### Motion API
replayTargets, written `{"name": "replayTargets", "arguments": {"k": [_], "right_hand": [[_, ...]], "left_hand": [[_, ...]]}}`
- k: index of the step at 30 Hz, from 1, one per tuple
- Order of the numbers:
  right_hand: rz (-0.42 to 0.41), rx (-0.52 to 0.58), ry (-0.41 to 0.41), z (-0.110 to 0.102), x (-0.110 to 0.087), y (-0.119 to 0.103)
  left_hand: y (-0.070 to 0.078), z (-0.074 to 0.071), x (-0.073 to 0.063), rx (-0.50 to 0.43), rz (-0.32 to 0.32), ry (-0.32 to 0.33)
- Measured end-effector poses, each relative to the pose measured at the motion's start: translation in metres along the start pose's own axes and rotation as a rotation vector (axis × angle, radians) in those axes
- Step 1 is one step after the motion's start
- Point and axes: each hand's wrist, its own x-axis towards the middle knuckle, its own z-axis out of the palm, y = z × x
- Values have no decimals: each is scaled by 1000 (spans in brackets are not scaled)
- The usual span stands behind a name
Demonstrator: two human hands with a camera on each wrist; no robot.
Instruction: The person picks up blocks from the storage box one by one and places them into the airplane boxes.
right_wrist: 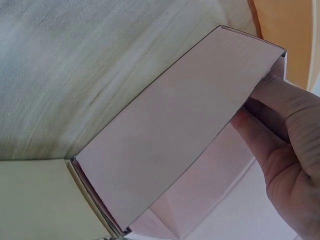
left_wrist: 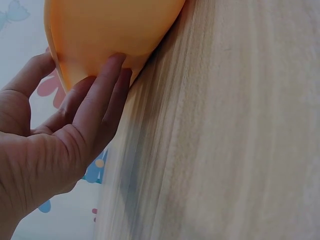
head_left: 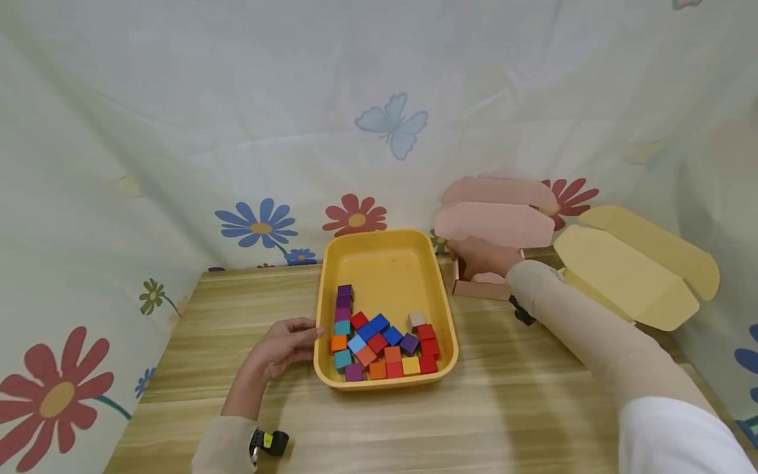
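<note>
A yellow tray (head_left: 385, 257) holds many small coloured cubes, gathered toward its near end. My left hand (head_left: 287, 345) grips the tray's left side, thumb at the rim and fingers (left_wrist: 100, 100) against the outer wall. Far right of the tray stands a small pink cardboard box (head_left: 482, 289) with its lid raised. My right hand (head_left: 488, 255) reaches down into this box; in the right wrist view the box wall (right_wrist: 175, 125) hides the fingertips. A bit of red shows by the fingers in the box, and I cannot tell whether they hold it.
Right beside the pink box is a yellow cardboard box (head_left: 628, 273), its lid folded back. Behind the wooden table (head_left: 260, 283) hangs a pale curtain (head_left: 284, 131) printed with flowers and butterflies. Bare wood lies in front of the tray.
</note>
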Motion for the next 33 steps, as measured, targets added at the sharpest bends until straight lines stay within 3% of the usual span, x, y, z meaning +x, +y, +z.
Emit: {"name": "replayTargets", "arguments": {"k": [3,6,13,20,24,27,31,33], "right_hand": [[14,-29,11,1,-1,-1],[32,15,-4,0,-2,-1],[81,200,-116,-8,-9,-5],[123,222,-179,-28,-15,-11],[106,145,-155,-44,-18,-17],[33,63,-97,-57,-25,-27],[-83,-151,25,-74,-36,-49],[-135,-342,76,-81,-39,-61]], "left_hand": [[1,0,-1,-2,2,5],[2,0,-2,3,4,2],[1,2,-2,-6,13,-39],[2,5,-1,-5,13,-26],[0,6,0,-5,7,-13],[-1,5,0,-6,4,-11],[0,3,-2,-9,3,-6],[0,3,-2,-14,6,-3]]}}
